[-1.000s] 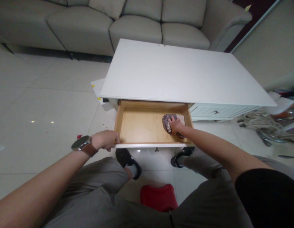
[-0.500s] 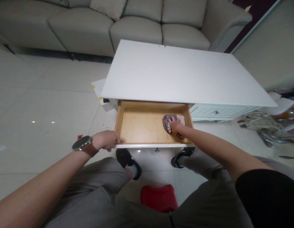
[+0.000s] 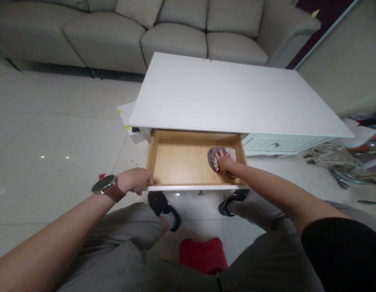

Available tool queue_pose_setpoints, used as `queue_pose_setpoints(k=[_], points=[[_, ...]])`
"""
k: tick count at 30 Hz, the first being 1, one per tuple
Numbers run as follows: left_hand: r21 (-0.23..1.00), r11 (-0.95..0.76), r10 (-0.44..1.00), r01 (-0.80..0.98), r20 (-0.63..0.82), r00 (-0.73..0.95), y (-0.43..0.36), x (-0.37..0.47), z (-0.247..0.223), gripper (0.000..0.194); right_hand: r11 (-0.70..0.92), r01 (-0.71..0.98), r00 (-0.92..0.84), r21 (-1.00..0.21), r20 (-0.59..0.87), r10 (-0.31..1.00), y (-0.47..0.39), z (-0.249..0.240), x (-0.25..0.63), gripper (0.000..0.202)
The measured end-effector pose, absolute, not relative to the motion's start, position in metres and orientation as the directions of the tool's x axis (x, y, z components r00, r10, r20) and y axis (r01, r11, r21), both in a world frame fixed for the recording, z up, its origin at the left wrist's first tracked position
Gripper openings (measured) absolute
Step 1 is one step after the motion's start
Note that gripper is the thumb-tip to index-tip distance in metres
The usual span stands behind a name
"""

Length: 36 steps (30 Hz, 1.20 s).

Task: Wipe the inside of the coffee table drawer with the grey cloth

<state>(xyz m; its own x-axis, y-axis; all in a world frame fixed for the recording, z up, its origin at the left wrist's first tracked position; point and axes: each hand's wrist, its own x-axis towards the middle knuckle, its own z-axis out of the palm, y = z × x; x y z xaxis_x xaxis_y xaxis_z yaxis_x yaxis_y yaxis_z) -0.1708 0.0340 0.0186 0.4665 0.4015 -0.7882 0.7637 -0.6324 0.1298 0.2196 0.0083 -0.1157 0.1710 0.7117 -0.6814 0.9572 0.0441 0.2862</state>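
A wooden drawer (image 3: pixel 181 162) is pulled out of the white coffee table (image 3: pixel 233 95). My right hand (image 3: pixel 224 161) is inside it near the right side, its fingers pressed on a bunched grey-brown cloth (image 3: pixel 212 156) that lies on the drawer bottom. At the drawer's front left corner, my left hand (image 3: pixel 137 179) is closed around the edge, with a watch on the wrist. A small knob (image 3: pixel 200 193) sticks out from the middle of the drawer front.
Behind the table stands a grey sofa (image 3: pixel 175 38). A red stool (image 3: pixel 203 254) is between my legs. Coiled cables (image 3: pixel 334 160) lie on the floor at the right. White boxes (image 3: pixel 127 111) poke out at the table's left. A closed drawer (image 3: pixel 285 144) is right of the open one.
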Motion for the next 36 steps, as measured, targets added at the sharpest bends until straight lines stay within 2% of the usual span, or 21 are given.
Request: queue_pose_setpoints(k=[8, 14, 27, 36], points=[[0.136, -0.637, 0.389, 0.759, -0.794, 0.468, 0.035, -0.171, 0.018, 0.042, 0.043, 0.951, 0.19, 0.307, -0.686, 0.702, 0.009, -0.116, 0.22, 0.145], [0.145, -0.613, 0.399, 0.777, -0.792, 0.463, 0.035, -0.172, 0.016, 0.041, 0.041, 0.958, 0.164, 0.284, -0.66, 0.733, 0.007, -0.114, 0.218, 0.137], [0.13, -0.621, 0.399, 0.773, -0.796, 0.456, 0.034, -0.171, 0.019, 0.039, 0.043, 0.956, 0.174, 0.291, -0.676, 0.716, 0.006, -0.104, 0.213, 0.134], [0.143, -0.616, 0.403, 0.775, -0.787, 0.466, 0.036, -0.174, 0.013, 0.041, 0.029, 0.959, 0.175, 0.282, -0.67, 0.721, 0.007, -0.112, 0.218, 0.138]])
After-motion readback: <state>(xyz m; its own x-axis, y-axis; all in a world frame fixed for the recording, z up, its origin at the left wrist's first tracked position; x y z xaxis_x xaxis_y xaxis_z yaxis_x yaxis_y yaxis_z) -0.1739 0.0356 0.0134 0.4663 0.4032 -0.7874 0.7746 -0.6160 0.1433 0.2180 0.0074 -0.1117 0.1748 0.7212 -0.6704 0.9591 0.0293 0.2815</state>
